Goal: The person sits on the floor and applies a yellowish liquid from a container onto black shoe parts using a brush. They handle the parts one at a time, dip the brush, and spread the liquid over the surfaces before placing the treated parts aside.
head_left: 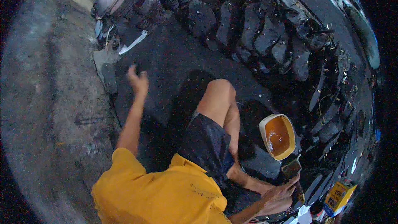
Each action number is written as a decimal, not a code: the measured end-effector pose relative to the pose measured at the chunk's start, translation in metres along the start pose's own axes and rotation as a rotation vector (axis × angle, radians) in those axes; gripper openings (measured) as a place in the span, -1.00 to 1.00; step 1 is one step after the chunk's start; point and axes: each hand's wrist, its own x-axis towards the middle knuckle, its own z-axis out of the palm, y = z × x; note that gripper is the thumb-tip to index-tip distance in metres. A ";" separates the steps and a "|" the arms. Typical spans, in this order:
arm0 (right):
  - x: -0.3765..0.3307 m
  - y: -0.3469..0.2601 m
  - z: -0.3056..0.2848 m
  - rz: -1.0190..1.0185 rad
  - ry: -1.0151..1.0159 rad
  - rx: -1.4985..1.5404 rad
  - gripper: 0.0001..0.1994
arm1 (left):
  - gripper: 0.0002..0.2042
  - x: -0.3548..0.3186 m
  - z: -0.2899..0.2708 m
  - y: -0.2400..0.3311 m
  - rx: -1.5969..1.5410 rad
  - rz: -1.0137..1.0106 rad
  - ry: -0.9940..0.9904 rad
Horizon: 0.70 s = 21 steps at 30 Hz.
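My left hand (pixel 139 81) is held over the dark mat (pixel 166 54), its fingers apart and nothing in them. Beside it, at the mat's left edge, lies a dark grey shoe sole (pixel 109 76). Low on the right, my right hand (pixel 284 191) is closed round the handle of a flat, wide brush (pixel 291 168), near my foot. The brush head points toward a pale plastic tub (pixel 262 126) just beyond it. Amber-brown liquid (pixel 277 136), shiny on top, partly fills the tub.
Many dark shoe soles (pixel 265 29) lie in overlapping rows at the far right. Stacks of soles (pixel 124 0) stand at the far left, with a white strip (pixel 133 42) before them. A yellow and blue can (pixel 340 197) is at the lower right. Concrete floor (pixel 62 99) runs along the left.
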 end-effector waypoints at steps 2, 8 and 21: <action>0.015 -0.015 -0.007 0.160 -0.195 -0.013 -0.49 | -0.25 0.052 -0.015 -0.125 0.393 0.013 0.099; 0.094 -0.114 -0.084 0.654 -0.097 0.313 -0.75 | -0.42 0.109 -0.023 -0.273 0.577 -0.233 -0.464; 0.051 -0.034 0.077 0.351 0.258 0.786 -0.77 | -0.40 -0.026 -0.056 0.103 -0.212 0.136 -0.485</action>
